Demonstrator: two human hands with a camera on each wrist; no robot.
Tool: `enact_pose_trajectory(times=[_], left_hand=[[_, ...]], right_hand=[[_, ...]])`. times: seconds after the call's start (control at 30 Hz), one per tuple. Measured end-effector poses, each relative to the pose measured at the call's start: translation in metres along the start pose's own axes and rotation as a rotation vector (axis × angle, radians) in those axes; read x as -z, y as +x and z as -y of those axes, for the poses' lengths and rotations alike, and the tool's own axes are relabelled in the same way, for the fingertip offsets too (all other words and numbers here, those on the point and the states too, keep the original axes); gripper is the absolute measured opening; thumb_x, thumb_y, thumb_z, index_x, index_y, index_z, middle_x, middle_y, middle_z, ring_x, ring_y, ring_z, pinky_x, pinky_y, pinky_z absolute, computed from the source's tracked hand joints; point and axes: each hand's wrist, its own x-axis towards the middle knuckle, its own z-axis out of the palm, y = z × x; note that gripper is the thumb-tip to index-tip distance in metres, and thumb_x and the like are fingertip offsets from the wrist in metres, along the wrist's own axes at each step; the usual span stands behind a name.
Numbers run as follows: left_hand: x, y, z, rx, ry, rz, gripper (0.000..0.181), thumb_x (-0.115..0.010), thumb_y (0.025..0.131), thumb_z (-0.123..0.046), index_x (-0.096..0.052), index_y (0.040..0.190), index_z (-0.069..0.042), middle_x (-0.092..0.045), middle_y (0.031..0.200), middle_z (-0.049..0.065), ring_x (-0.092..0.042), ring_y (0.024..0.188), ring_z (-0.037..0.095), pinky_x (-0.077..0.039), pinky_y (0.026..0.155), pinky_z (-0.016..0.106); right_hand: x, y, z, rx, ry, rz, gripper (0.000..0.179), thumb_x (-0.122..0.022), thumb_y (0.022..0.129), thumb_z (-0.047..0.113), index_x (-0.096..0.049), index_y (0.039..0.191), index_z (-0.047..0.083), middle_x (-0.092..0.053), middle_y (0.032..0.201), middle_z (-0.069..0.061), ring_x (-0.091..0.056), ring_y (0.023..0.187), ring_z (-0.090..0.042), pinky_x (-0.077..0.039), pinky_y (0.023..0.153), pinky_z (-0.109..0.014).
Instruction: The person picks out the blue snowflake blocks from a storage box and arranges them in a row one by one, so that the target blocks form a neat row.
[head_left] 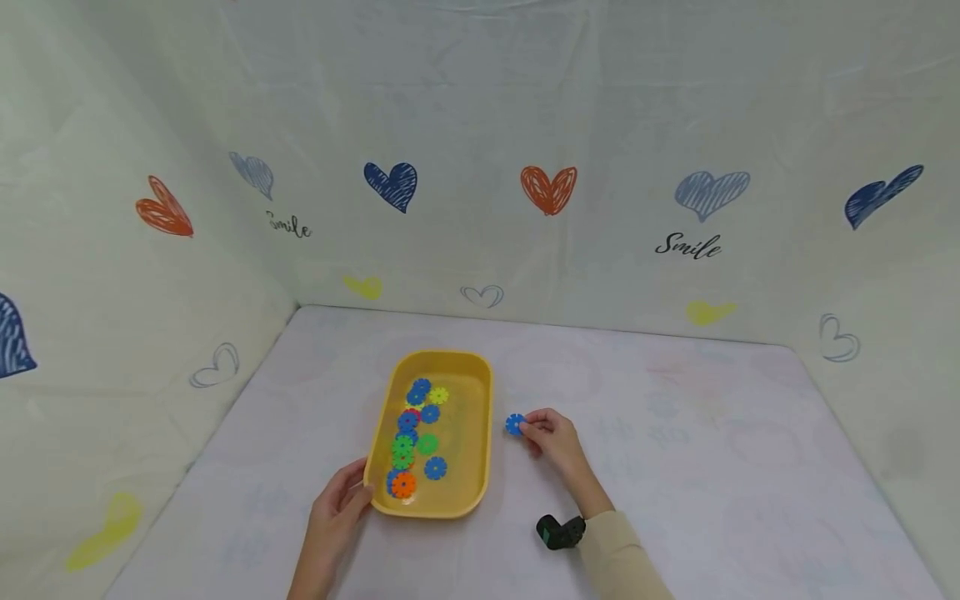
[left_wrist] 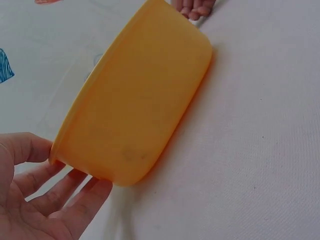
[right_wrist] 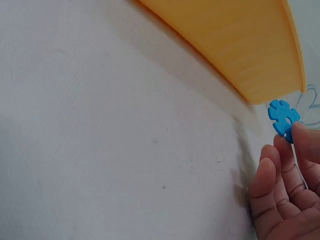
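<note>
A yellow plastic tray stands on the table, holding several notched plastic discs in blue, green, yellow, orange and red, mostly along its left side. My left hand grips the tray's near left corner; in the left wrist view its thumb lies at the rim and the fingers are against the outer wall. Right of the tray, my right hand pinches a blue notched disc between thumb and fingertips. The right wrist view shows this blue disc apart from the tray wall.
A black device is by the right wrist, beside the beige sleeve. The white-covered table extends to the right. Pale sheets printed with hearts and "Smile" hang behind and at the sides.
</note>
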Motion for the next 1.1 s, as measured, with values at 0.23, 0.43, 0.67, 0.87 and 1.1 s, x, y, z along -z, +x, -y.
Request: enact_pose_trajectory(times=[0.23, 0.43, 0.67, 0.87, 1.1], left_hand=[[0.0, -0.001, -0.003, 0.019, 0.008, 0.006, 0.046, -0.051, 0.092, -0.006, -0.042, 0.136, 0.001, -0.046, 0.135, 0.024, -0.058, 0.098, 0.002, -0.051, 0.083, 0.017], [0.0, 0.0, -0.004, 0.036, 0.043, 0.007, 0.045, -0.05, 0.091, -0.005, -0.042, 0.136, -0.001, -0.046, 0.135, 0.024, -0.056, 0.111, 0.022, -0.052, 0.083, 0.019], [0.001, 0.0, -0.004, 0.04, 0.038, 0.011, 0.046, -0.051, 0.091, -0.006, -0.041, 0.136, -0.001, -0.046, 0.135, 0.025, -0.056, 0.109, 0.02, -0.052, 0.082, 0.018], [0.002, 0.0, -0.005, 0.048, 0.053, 0.011, 0.046, -0.052, 0.091, -0.007, -0.041, 0.136, -0.001, -0.046, 0.135, 0.025, -0.055, 0.111, 0.023, -0.053, 0.082, 0.019], [0.002, 0.0, -0.005, 0.05, 0.028, 0.018, 0.047, -0.052, 0.09, -0.004, -0.042, 0.136, -0.001, -0.046, 0.134, 0.024, -0.057, 0.105, 0.014, -0.052, 0.081, 0.017]], right_hand=[[0.007, 0.003, -0.004, -0.031, -0.044, -0.014, 0.016, -0.065, 0.084, 0.01, -0.062, 0.093, -0.003, -0.06, 0.064, -0.005, -0.053, 0.051, -0.011, -0.048, 0.046, -0.023], [0.011, 0.005, -0.003, -0.055, -0.09, 0.01, 0.016, -0.064, 0.086, 0.013, -0.062, 0.092, -0.001, -0.059, 0.061, -0.005, -0.052, 0.046, -0.011, -0.05, 0.045, -0.024], [0.009, 0.01, -0.001, -0.049, -0.203, 0.016, 0.014, -0.066, 0.084, 0.016, -0.064, 0.086, 0.002, -0.053, 0.054, -0.002, -0.048, 0.042, -0.01, -0.047, 0.043, -0.022], [0.004, 0.01, 0.005, -0.066, -0.32, 0.01, 0.018, -0.068, 0.083, 0.022, -0.064, 0.083, 0.005, -0.052, 0.053, -0.002, -0.048, 0.043, -0.012, -0.047, 0.042, -0.021], [0.003, 0.01, 0.01, -0.08, -0.391, 0.002, 0.019, -0.069, 0.082, 0.024, -0.064, 0.082, 0.005, -0.051, 0.052, -0.002, -0.047, 0.041, -0.012, -0.046, 0.041, -0.021]])
